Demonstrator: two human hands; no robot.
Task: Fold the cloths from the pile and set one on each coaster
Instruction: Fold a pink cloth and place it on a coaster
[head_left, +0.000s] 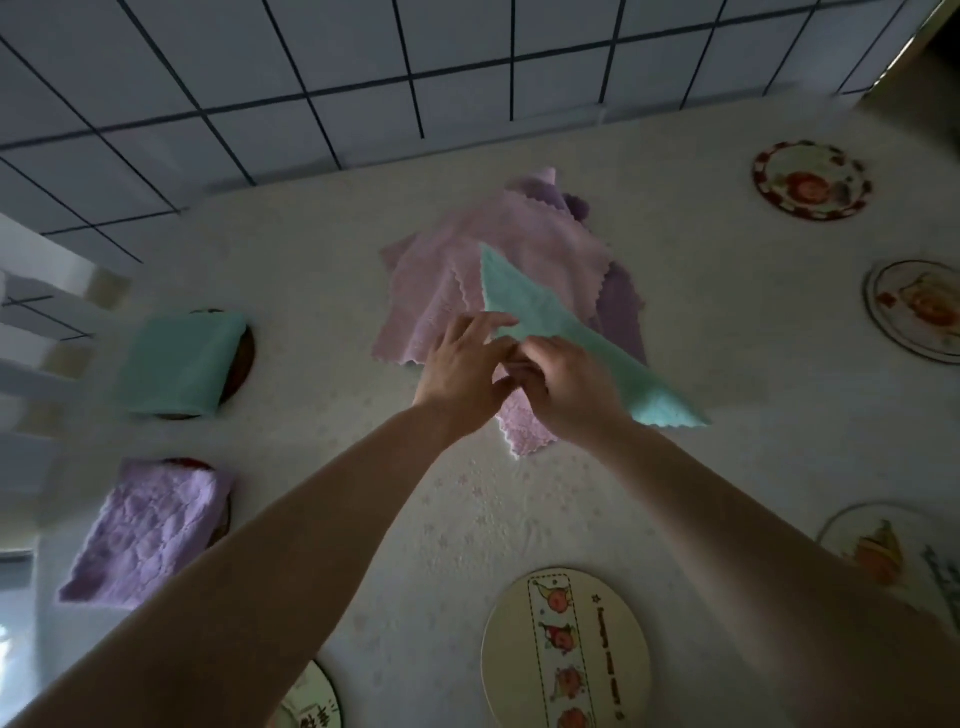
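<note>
Mint-green and soft, the cloth (566, 332) that the person works on is held up over the pile of cloths (493, 270) in the middle of the table (701, 322). It makes a long narrow shape with pointed ends, one end far over the pile and the other near and to the right. The left hand (462, 364) has its fingers curled onto the left edge of this cloth, and the right hand (566, 384) pinches the same cloth just beside it, so the two hands are almost touching each other. The pile under them has pink cloths on top and darker purple ones showing at the far and right sides. On the left of the table a folded green cloth (179, 361) lies on a dark coaster (243, 358), which shows only at its right edge. Nearer on the left, a folded purple cloth (143, 535) lies on a second coaster, of which I can see only a thin dark rim. Bare round coasters with pictures of fruit stand around: one far right with a red border (810, 179), one at the right edge (914, 309), one near right (878, 545), a large one near the middle (566, 649), and one at the near left edge (311, 701). Behind the table is a wall of pale tiles (363, 47) with dark lines.
</note>
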